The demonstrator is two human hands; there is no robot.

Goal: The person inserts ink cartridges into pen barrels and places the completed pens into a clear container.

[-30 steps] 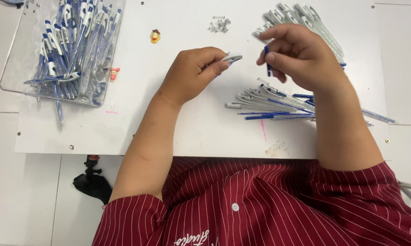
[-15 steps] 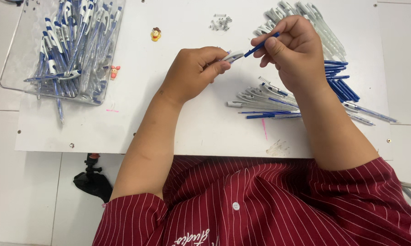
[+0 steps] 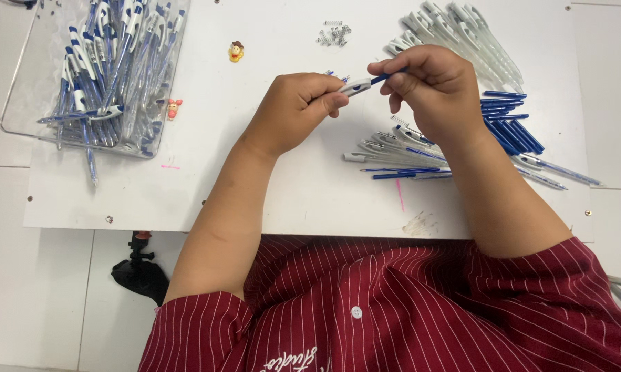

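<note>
**Head view: two hands joined on one pen part above the table**

Nearest, a red striped shirt (image 3: 393, 310) along the bottom edge, both bare forearms reaching up over the near edge of the white table (image 3: 186, 193). Left of the left elbow, off the table's near edge, a black clamp (image 3: 139, 272).

Above the middle of the table, left hand (image 3: 293, 110) curled, fingers (image 3: 334, 102) closed around the pale end of a pen part (image 3: 360, 84). Right hand (image 3: 434, 89) just beside it, fingers pinched tight on the blue end of the same pen part. Held clear of the table top, roughly level, between the two hands.

Under and right of the right wrist, a loose spread of pen barrels and blue refills (image 3: 400, 162) lying flat. Farther right, toward the right edge, a bunch of dark blue pieces (image 3: 513, 127).

Toward the far right corner, a heap of clear pen bodies (image 3: 462, 34). At the far edge, near the middle, a small cluster of metal springs (image 3: 334, 34). Left of the springs, a small yellow figure (image 3: 236, 51); nearer and farther left, a small pink figure (image 3: 174, 108) just beside the tray.

At the far left corner, a clear plastic tray (image 3: 31, 89) filled with finished blue-and-white pens (image 3: 110, 62), several sticking out over its near rim.
</note>
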